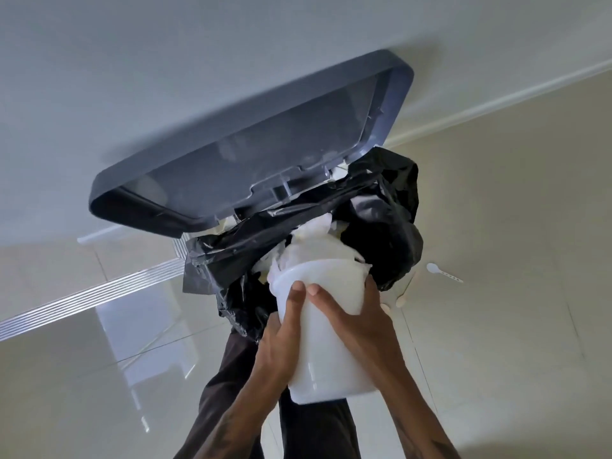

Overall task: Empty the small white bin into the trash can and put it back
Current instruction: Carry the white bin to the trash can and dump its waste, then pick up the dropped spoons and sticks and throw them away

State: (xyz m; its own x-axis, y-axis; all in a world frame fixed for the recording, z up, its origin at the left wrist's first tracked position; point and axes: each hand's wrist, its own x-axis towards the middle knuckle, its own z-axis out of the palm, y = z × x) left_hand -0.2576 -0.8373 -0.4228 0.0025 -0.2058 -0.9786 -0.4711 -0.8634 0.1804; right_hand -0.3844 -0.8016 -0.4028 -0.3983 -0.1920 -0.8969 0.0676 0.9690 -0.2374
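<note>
White bin (326, 329) mouth buried in liner (390, 207)

No readable text anywhere in view

The small white bin (326, 329), the grey lid (251, 144) of the trash can and its black liner bag (390, 207) show no label, brand, number or sign that can be made out, and the white plastic spoon (442, 273) on the tiled floor (513, 293) carries only tiny marks along its handle, too small to read
</note>
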